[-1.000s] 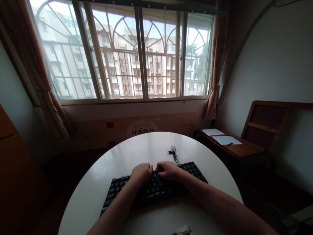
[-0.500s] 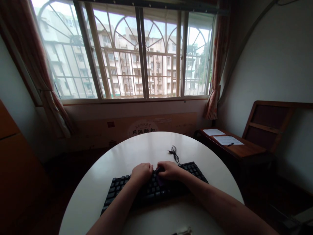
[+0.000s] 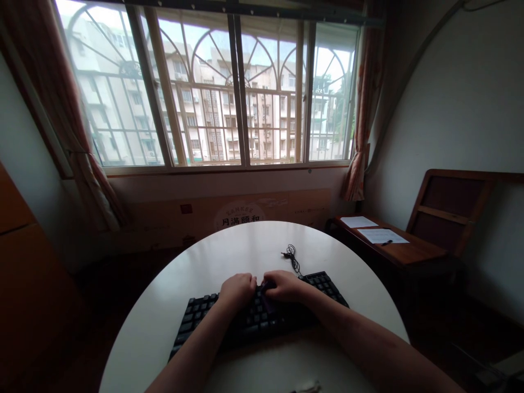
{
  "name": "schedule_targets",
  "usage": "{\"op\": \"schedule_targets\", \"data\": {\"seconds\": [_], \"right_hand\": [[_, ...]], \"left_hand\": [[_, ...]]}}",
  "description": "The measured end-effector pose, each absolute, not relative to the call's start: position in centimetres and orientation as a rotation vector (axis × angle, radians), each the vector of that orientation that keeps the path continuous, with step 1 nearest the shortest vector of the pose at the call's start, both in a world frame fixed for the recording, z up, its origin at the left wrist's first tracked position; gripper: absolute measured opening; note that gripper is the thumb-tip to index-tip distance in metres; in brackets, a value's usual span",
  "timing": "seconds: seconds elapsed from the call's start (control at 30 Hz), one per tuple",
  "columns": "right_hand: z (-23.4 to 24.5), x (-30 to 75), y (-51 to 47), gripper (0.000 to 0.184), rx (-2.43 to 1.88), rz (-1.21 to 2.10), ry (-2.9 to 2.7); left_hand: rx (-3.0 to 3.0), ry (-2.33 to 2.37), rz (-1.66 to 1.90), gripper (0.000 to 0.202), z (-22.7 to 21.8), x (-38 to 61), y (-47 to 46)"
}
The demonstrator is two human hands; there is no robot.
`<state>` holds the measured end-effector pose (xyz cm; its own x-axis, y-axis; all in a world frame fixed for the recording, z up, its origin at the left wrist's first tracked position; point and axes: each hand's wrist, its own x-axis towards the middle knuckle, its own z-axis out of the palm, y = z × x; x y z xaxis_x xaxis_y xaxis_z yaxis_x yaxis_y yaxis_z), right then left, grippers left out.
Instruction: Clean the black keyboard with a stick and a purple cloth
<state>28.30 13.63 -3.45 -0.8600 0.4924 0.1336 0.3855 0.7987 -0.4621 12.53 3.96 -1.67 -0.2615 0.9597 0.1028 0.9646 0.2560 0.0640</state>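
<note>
A black keyboard [image 3: 257, 322] lies slightly askew on the round white table, under both of my forearms. My right hand [image 3: 282, 285] is closed around a small dark tool with a purple part [image 3: 268, 295], held over the middle of the keys. Its exact kind is too dark to make out. Just to the left, my left hand [image 3: 238, 289] is curled at the keyboard's upper edge, its fingertips hidden from me. Whether anything is in that hand does not show. Behind the keyboard, its black cable [image 3: 291, 257] lies in a bundled coil.
The white table [image 3: 164, 289] has a rounded far edge. At its near edge a small blurred object [image 3: 309, 387] is partly cut off. To the right, a wooden bench [image 3: 417, 252] bears paper sheets [image 3: 382, 236] and a pen [image 3: 387, 243]. A long cardboard box [image 3: 295, 204] stands beneath the window.
</note>
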Motion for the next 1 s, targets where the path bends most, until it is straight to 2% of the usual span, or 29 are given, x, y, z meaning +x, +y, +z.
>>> {"op": "schedule_targets", "data": {"seconds": [0.33,0.8,1.0], "right_hand": [[-3.3,28.1,13.0,0.030,-0.745,0.552,-2.708],[-3.5,28.1,13.5,0.027,-0.763,0.628,-2.698],[-3.6,28.6,14.2,0.028,-0.635,0.724,-2.739]], "left_hand": [[-1.871,-2.458,-0.190,0.046,-1.7,12.5,3.8],[-1.870,-2.457,-0.191,0.046,-1.9,12.5,4.0],[-1.881,-2.479,-0.194,0.046,-2.1,12.4,4.1]]}}
